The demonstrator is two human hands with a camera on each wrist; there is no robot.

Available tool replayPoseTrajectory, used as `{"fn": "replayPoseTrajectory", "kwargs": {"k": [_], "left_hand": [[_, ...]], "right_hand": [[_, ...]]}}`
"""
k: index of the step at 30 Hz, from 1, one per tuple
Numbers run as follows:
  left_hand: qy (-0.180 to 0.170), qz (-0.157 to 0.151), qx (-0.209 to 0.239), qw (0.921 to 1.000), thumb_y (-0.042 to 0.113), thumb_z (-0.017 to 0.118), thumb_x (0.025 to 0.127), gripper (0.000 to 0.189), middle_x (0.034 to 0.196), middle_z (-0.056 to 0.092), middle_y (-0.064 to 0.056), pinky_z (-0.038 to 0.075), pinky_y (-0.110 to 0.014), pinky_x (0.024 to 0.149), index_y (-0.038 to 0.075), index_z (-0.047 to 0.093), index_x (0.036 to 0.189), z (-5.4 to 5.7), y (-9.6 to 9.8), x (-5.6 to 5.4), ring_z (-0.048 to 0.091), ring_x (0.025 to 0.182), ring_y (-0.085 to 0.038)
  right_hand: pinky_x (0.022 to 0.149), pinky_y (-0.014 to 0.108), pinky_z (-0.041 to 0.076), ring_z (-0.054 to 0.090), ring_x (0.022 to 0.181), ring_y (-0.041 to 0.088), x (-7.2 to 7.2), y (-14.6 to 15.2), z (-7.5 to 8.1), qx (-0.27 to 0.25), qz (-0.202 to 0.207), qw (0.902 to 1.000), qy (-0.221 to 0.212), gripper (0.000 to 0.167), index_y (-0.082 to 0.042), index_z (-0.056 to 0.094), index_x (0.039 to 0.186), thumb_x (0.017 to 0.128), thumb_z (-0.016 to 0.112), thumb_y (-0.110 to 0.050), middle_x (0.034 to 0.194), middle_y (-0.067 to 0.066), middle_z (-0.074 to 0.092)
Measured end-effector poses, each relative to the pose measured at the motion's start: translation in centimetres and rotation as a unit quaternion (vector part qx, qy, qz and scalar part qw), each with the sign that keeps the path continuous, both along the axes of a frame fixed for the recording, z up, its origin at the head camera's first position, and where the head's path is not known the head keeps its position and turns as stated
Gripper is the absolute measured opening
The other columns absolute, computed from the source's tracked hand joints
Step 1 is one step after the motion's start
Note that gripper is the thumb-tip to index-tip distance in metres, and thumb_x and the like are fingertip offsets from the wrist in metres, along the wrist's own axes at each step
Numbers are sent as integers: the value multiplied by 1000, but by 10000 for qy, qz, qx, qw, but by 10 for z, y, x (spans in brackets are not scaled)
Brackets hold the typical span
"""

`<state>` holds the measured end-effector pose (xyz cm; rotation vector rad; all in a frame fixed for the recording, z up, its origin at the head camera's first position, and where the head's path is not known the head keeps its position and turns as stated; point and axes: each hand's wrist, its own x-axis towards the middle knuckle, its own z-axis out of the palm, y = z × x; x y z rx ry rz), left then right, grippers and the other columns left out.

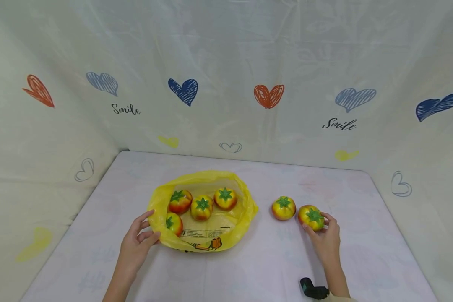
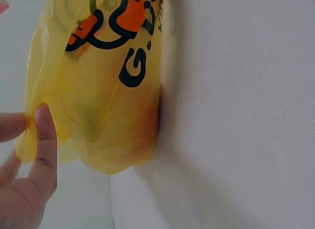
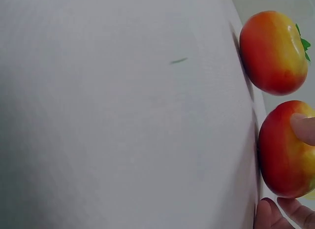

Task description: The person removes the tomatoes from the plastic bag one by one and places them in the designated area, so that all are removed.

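Observation:
My left hand (image 1: 135, 245) pinches the left rim of a yellow plastic bag (image 1: 245, 226) between thumb and fingers, as the left wrist view also shows. The bag lies with its mouth spread wide. Several red-and-yellow tomatoes with green star-shaped tops sit inside, one of them a tomato (image 1: 201, 208) near the middle. To the right of the bag, my right hand (image 1: 327, 241) grips a tomato (image 1: 311, 217), its thumb on one side and fingers on the other. Close by on the left rests another loose tomato (image 1: 283, 208), which the hand does not touch.
The pale table (image 1: 264, 268) reaches a white backdrop (image 1: 226, 126) printed with hearts and the word Smile, which also runs along both sides. A black device (image 1: 313, 289) is at my right wrist.

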<state>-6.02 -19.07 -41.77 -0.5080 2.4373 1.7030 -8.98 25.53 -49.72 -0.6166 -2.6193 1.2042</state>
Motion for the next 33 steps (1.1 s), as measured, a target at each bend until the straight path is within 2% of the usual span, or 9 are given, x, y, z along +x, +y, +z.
{"fn": "replayPoseTrajectory", "kwargs": {"k": [7,14,17,20,22,26,28,31,33], "left_hand": [[-34,24,-1,10000,4,55,90,60,134,41,-17,55,-18,76,19,31,143,0,0,0,60,78,1],[-44,25,28,10000,4,55,90,60,134,41,-16,55,-18,76,19,31,143,1,1,1,60,79,1],[-26,20,58,10000,4,55,90,60,134,41,-16,55,-18,76,19,31,143,1,1,1,60,78,1],[11,6,79,10000,3,55,90,60,134,41,-16,54,-17,76,19,31,143,1,1,1,60,78,1],[34,-3,93,10000,3,55,90,60,134,41,-16,54,-17,76,19,31,143,0,1,1,60,78,1],[24,8,100,9999,3,55,90,60,134,41,-16,54,-17,75,19,31,143,0,1,1,60,78,1],[7,17,105,9999,4,55,90,60,134,41,-16,54,-17,75,19,31,143,0,1,1,59,78,1],[6,18,110,9999,4,55,90,61,134,41,-16,54,-18,75,19,31,143,-1,1,1,59,77,1],[11,10,113,9999,4,55,90,61,134,41,-16,55,-19,76,19,31,143,0,0,1,59,78,1]], "right_hand": [[78,34,43,46,91,30,-2,0,-1,127,-6,9999,34,66,-1,31,136,83,68,-13,116,25,40],[84,38,48,49,94,34,-1,0,1,58,-44,10000,-19,67,-2,30,137,84,68,-16,118,25,40],[79,18,46,51,94,34,-1,0,1,57,-64,10000,-31,67,-3,31,137,83,68,-17,118,25,40],[69,2,33,52,94,34,0,1,1,39,-57,10000,-34,68,-4,31,138,83,69,-17,119,24,40],[73,6,42,52,95,35,1,1,2,10,-50,10000,-54,69,-3,30,139,83,68,-17,120,25,40],[85,34,54,53,99,36,6,1,4,1,-41,9999,-116,73,-3,26,142,84,68,-19,123,26,40],[84,32,54,53,101,36,9,1,4,-39,-45,9999,-145,75,-3,25,143,84,68,-20,125,26,40],[78,17,53,53,104,35,12,1,4,-149,-133,9996,-199,76,-6,24,144,84,68,-22,126,24,41],[81,22,54,53,106,36,14,0,4,-253,-228,9992,-198,76,-6,24,144,84,68,-22,127,25,42]]}}
